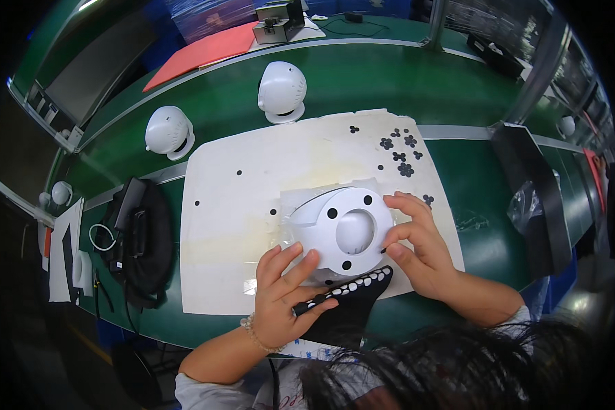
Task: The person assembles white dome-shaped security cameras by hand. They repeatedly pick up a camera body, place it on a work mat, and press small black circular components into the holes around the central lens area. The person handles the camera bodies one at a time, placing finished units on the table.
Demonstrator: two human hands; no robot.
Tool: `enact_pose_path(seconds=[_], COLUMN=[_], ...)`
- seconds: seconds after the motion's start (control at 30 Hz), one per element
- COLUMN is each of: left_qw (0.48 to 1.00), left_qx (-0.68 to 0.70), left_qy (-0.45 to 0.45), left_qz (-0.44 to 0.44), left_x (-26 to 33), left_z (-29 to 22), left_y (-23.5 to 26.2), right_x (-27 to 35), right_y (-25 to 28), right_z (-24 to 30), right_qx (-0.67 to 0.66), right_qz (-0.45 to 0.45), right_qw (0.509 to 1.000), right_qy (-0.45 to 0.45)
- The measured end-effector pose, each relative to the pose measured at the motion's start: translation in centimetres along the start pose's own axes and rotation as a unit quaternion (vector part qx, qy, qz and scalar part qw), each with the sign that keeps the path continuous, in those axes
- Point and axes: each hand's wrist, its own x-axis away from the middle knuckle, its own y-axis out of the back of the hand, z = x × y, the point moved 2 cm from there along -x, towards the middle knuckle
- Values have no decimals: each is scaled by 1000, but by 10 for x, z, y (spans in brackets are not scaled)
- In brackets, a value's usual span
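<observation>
dark hair point(458, 362) lies nearest the camera, filling the lower right of the frame; beyond it, right of centre, a white housing point(325, 240) rests between the two hands on clear film point(293, 199) over a pale board point(225, 236); its flat face and round opening point(356, 231) are turned up toward the camera, with black round pads point(333, 213) set around the opening.

the left hand point(280, 297) is at the housing's lower left, fingers spread, two fingertips against its side; the thumb is closed toward the palm on a black sheet point(348, 316), whose edge, dotted with white ovals point(362, 281), slants from lower left to upper right just below the housing; the right hand point(419, 256) has its forefinger stretched to the upper right rim, while its middle finger and thumb nearly meet at the lower right rim, beside a small dark spot (whether they pinch it, i cannot tell).

so the rim lies immediately left of the right fingertips, and the right hand is the nearer to that spot; the housing's face is nearly round, so the sheet's slanting edge gives the clearer long axis; clusters of black dots point(405, 169) sit on the board's upper right.
</observation>
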Motion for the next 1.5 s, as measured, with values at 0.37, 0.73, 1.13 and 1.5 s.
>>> enact_pose_path(seconds=[0.37, 0.73, 1.13, 1.5], left_qw=[1000, 999, 998, 983], left_qx=[-9, -34, 65, 150], left_qy=[-2, 9, 11, 61], left_qz=[3, 0, 18, 87], left_x=[8, 9, 7, 11], left_z=[2, 2, 5, 7], left_y=[28, 30, 41, 40], right_x=[-9, 0, -41, -112], right_y=[-20, -14, 6, 81], right_z=[26, 18, -14, -206], right_qx=[-20, 247, -444, 574], right_qz=[-16, -24, -53, -30], right_qw=[1000, 951, 862, 816], right_qy=[-14, 186, -238, -56])
